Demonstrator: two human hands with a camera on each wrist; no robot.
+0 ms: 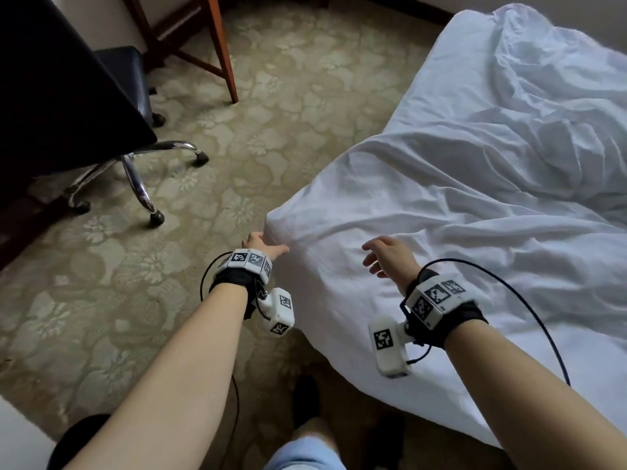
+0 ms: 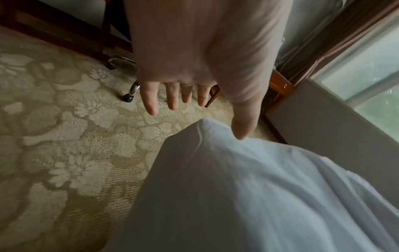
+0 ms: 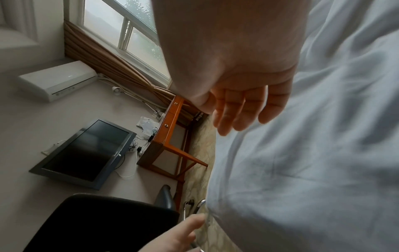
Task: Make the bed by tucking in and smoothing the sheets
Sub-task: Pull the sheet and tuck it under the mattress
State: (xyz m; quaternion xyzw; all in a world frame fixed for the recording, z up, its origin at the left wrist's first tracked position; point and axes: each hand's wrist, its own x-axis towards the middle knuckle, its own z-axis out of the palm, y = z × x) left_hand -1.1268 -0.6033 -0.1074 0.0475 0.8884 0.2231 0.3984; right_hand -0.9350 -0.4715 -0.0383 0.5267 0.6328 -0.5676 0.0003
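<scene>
A bed with a wrinkled white sheet (image 1: pixel 441 205) fills the right of the head view, and its near corner (image 1: pixel 274 222) points at me. My left hand (image 1: pixel 264 245) reaches that corner with fingers spread; the thumb (image 2: pixel 241 129) touches the sheet's edge (image 2: pixel 205 136) and holds nothing. My right hand (image 1: pixel 386 254) hovers just over the sheet a little right of the corner, fingers (image 3: pixel 237 112) straight and loose above the cloth (image 3: pixel 313 153). A rumpled duvet (image 1: pixel 556 106) lies heaped at the far right of the bed.
A black office chair (image 1: pixel 68 106) on chrome castor legs (image 1: pixel 135 184) stands at the left on the patterned carpet (image 1: pixel 271 130). A wooden desk leg (image 1: pixel 224 52) rises behind it. A wall TV (image 3: pixel 86 153) and a window (image 3: pixel 134 34) appear in the right wrist view.
</scene>
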